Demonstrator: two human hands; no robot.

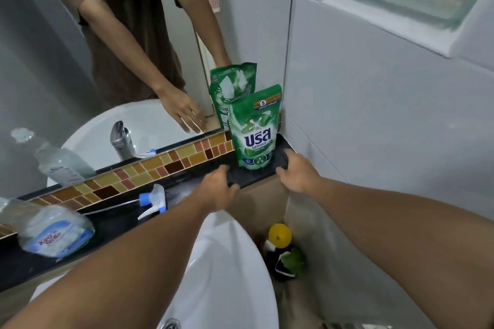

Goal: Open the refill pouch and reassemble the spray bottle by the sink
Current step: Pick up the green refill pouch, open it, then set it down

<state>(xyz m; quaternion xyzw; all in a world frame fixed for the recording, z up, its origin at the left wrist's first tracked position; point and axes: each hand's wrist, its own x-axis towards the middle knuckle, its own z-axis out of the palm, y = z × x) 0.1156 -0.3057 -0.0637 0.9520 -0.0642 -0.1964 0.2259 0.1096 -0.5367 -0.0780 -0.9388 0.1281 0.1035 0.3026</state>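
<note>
A green refill pouch [255, 128] stands upright on the black ledge [187, 181] in the corner by the mirror. My left hand [215, 189] hovers just left of and below it, fingers apart, holding nothing. To the pouch's right, my right hand [296, 172] is spread open and also holds nothing. A white and blue spray trigger head [153, 200] with its tube lies on the ledge left of my left hand. The clear bottle [50, 232] with a blue label lies tilted at the ledge's left end, without its head.
The white sink basin [230, 275] lies below my arms, its drain near the bottom edge. A dark bottle with a yellow cap [280, 248] stands on the floor right of the sink. The mirror [80, 61] reflects the person, tap and pouch. White tiled wall [374, 115] closes the right.
</note>
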